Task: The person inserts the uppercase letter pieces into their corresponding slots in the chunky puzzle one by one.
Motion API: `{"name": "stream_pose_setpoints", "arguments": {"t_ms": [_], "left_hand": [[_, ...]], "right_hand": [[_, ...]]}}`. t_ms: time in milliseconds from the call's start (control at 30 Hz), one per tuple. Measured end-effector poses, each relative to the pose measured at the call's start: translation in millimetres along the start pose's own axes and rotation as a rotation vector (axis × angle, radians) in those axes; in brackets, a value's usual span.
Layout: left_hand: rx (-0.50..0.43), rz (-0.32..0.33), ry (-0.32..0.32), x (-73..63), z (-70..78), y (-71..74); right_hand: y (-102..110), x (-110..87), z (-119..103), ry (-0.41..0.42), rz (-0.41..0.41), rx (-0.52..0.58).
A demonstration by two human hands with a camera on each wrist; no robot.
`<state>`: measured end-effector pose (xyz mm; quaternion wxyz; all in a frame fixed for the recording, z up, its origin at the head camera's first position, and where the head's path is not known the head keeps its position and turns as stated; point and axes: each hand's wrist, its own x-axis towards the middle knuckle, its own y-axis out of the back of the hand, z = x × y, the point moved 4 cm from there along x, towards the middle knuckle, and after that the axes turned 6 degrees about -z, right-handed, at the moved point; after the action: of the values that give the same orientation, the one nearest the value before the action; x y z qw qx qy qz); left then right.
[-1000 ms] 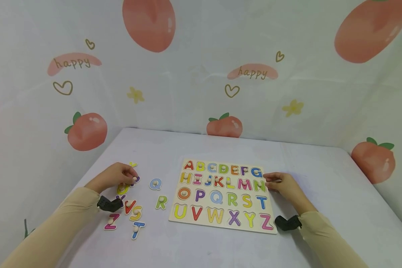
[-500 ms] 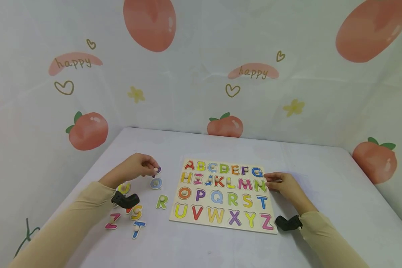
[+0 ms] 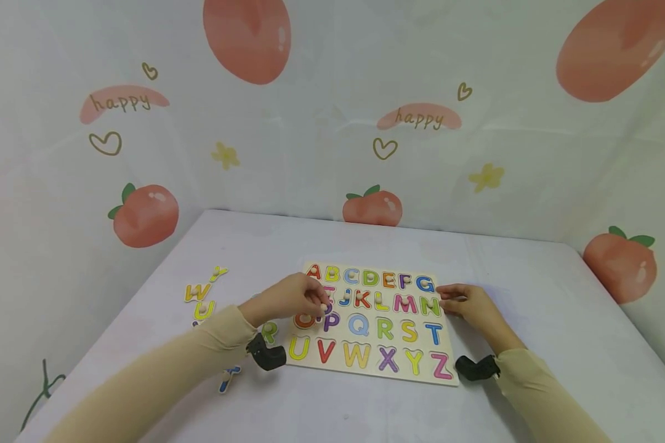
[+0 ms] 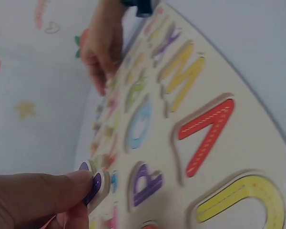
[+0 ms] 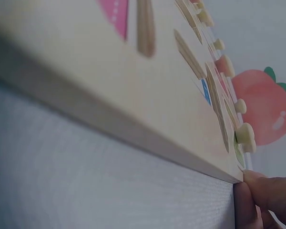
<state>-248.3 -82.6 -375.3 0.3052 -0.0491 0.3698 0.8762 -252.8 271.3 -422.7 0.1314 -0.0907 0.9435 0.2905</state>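
My left hand pinches a purple letter P piece between thumb and fingers, above the left part of the wooden alphabet puzzle board. The matching purple P recess lies just below it; in the left wrist view piece and recess are apart. At the board's right edge, my right hand holds the rim by the G and N pieces with thumb and fingertips. Knobbed letters A to O sit in the board, some partly covered by my left hand. The recesses from P to Z show their printed letters without knobs.
Left of the board lie loose knobbed letters: a yellow Y, an orange-yellow W, a yellow U, a green R and a blue T. My left forearm hides others. A patterned cloth hangs behind the table.
My left hand has picked the purple P from the loose letters and carried it right, past the Q, to over the board. My right hand has stayed at the board's edge.
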Motion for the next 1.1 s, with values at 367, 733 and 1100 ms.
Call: {"name": "stream_pose_setpoints", "arguments": {"t_ms": [367,733,1100], "left_hand": [[0.059,-0.034,0.006,14.2,-3.1,-21.8],[0.094,-0.04,0.002,19.2,-3.5,-25.7],[0.031,0.017,0.005,-0.8,-8.3,6.4]], "right_hand": [[0,1.8,1,0.006,0.005,-0.008],[0,-0.6,-2,0.004,0.008,-0.019],[1,-0.3,-1,0.023,-0.004,0.015]]}}
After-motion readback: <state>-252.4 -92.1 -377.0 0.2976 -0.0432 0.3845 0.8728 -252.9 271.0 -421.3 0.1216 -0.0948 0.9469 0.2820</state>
